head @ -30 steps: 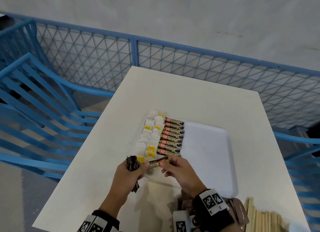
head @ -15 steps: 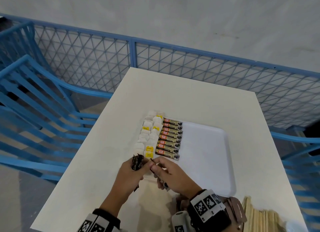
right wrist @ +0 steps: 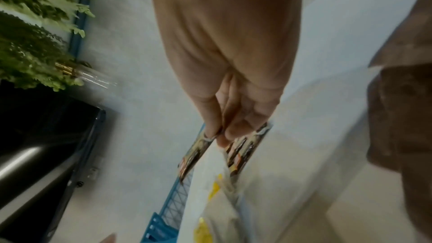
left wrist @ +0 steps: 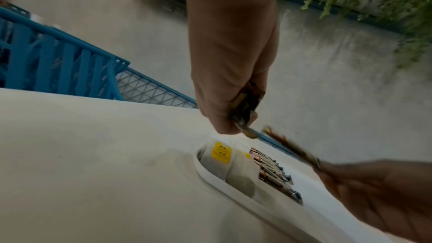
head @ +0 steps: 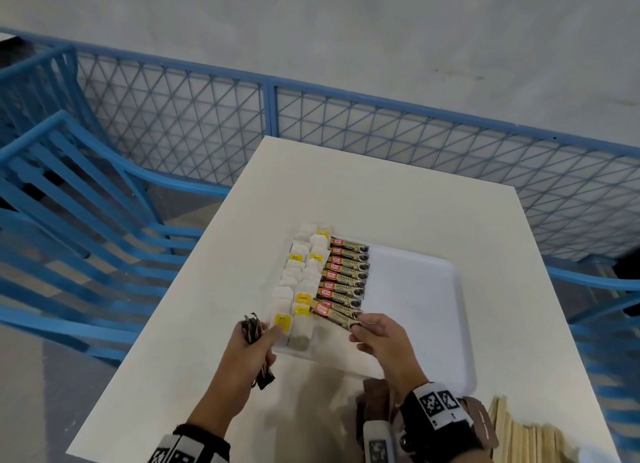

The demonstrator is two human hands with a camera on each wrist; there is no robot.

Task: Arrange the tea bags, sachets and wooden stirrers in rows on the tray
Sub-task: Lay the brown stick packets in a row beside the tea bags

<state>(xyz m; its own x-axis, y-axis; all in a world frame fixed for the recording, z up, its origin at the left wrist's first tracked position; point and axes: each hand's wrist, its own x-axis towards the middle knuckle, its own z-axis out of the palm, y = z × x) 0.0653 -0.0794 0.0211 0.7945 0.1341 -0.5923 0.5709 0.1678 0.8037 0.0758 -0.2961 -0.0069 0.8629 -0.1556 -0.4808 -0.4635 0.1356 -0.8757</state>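
Observation:
A white tray [head: 426,310] lies on the white table [head: 346,192]. Two columns of white tea bags [head: 301,275] with yellow tags fill its left side. Beside them runs a row of brown coffee sachets [head: 346,272]. My right hand [head: 375,331] pinches one sachet [head: 337,313] by its right end, just below the row's near end, tilted. The same sachet [right wrist: 194,154] shows between thumb and finger in the right wrist view. My left hand [head: 256,341] grips a bundle of sachets [head: 254,348] over the tray's near left corner. Wooden stirrers [head: 530,435] lie at the bottom right.
Blue mesh fencing [head: 381,126] runs behind the table, and blue slatted chairs [head: 69,220] stand to the left. A brown object [head: 377,403] sits on the table's near edge under my right wrist. The tray's right half holds nothing.
My right hand has taken one sachet away from the left hand's bundle and carried it right and forward to the near end of the sachet row. My left hand stayed near the tray corner.

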